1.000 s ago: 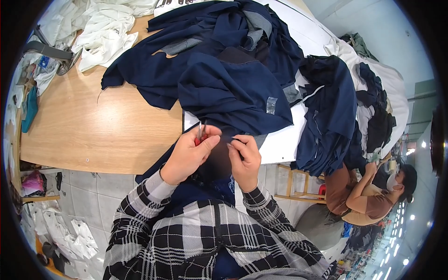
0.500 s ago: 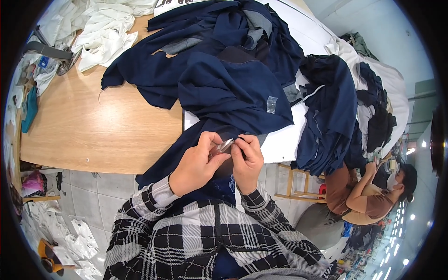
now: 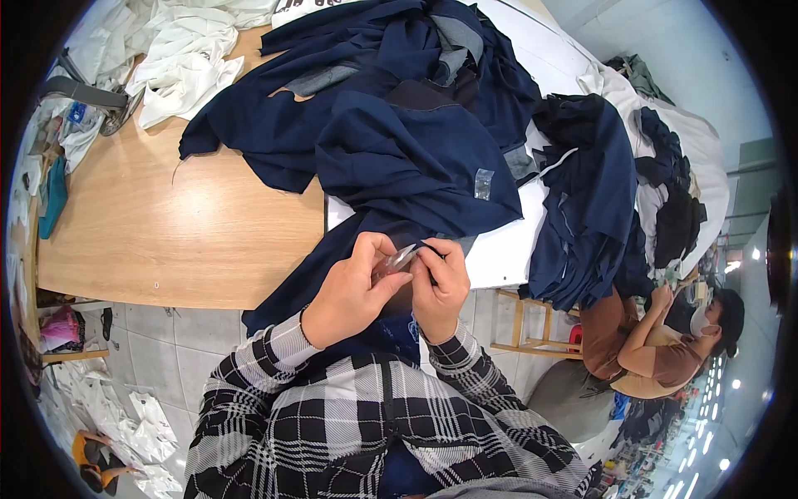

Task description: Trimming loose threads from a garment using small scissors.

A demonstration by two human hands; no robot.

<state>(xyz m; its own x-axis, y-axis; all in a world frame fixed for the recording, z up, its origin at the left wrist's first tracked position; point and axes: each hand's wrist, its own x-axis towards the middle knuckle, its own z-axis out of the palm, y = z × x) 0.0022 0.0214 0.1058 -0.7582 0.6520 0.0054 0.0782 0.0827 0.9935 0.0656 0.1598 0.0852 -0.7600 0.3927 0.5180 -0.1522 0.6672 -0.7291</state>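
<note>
There is one view only, from the camera on my head, the left of a side-by-side pair, so nothing here is shared with a second picture. It looks steeply down past my checked sleeves (image 3: 349,416), which enter from six o'clock, and sits close to my left hand (image 3: 353,291) and right hand (image 3: 440,287), near the centre. The wooden table (image 3: 166,224) spreads toward ten o'clock and the navy garments (image 3: 399,141) toward twelve. A seated person (image 3: 657,349) shows at four o'clock (the fisheye bends every straight edge near the rim).
</note>
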